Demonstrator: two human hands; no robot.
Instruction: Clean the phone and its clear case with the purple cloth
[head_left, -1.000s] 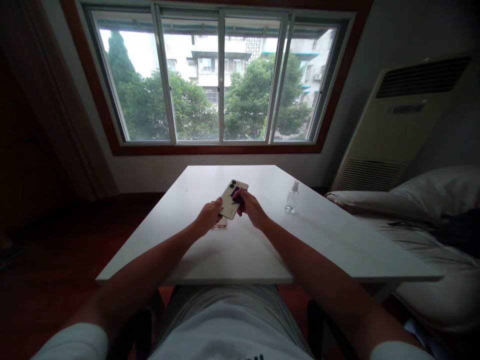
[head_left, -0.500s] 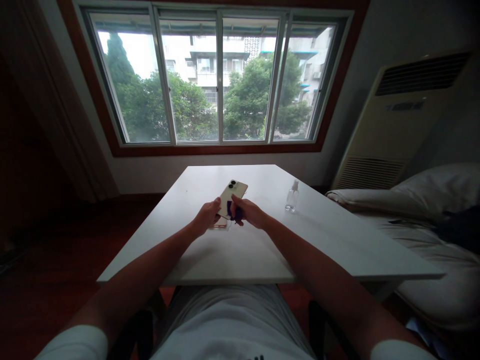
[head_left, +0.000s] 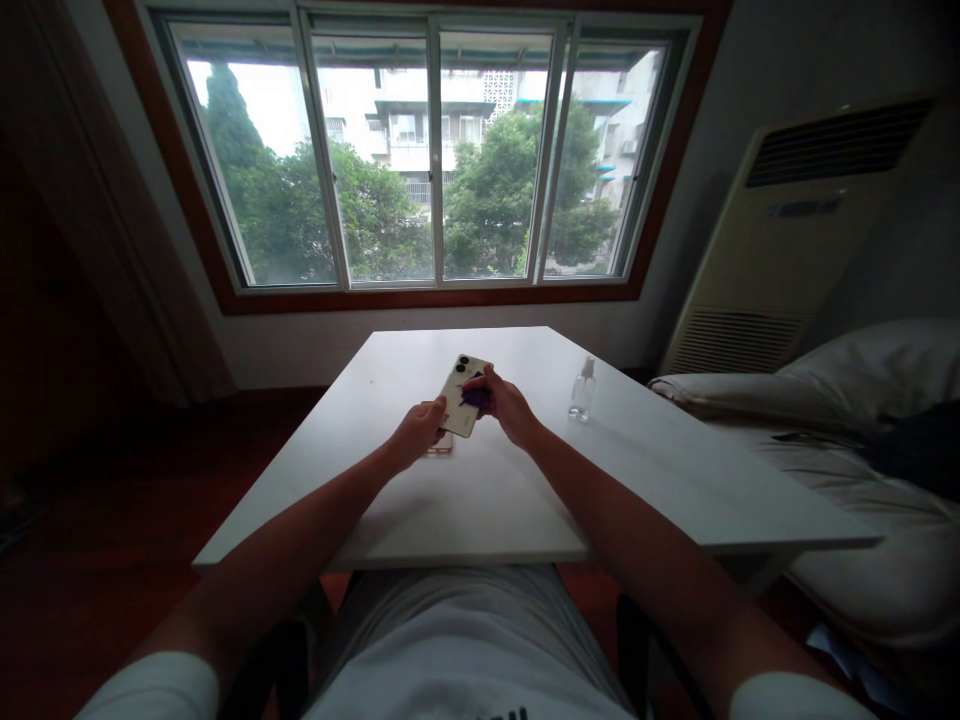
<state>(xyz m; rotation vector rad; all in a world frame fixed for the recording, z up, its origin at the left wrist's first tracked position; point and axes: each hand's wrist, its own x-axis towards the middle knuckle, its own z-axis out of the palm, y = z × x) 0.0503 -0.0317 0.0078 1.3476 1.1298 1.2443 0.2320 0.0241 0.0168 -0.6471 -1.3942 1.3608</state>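
Note:
A pale smartphone [head_left: 459, 418] is held tilted above the table, its back with dark round camera lenses facing me. My left hand [head_left: 418, 432] is closed on the phone's lower left edge. Bunched in the fingers of my right hand [head_left: 511, 408] is a dark purple cloth [head_left: 475, 396], which lies against the phone's back. Under the phone, a phone case [head_left: 441, 449] with an orange-pink rim rests on the table, partly hidden by my left hand and the phone.
A clear spray bottle [head_left: 580, 393] stands on the white table [head_left: 645, 480] to the right. Beyond the table's right side is a pale cushioned sofa [head_left: 780, 400], with a floor-standing air conditioner [head_left: 739, 250] behind it. A wide window [head_left: 435, 160] fills the far wall.
My right hand has moved up the phone's back with the purple cloth, uncovering the lower part. My left hand keeps its hold on the phone's edge.

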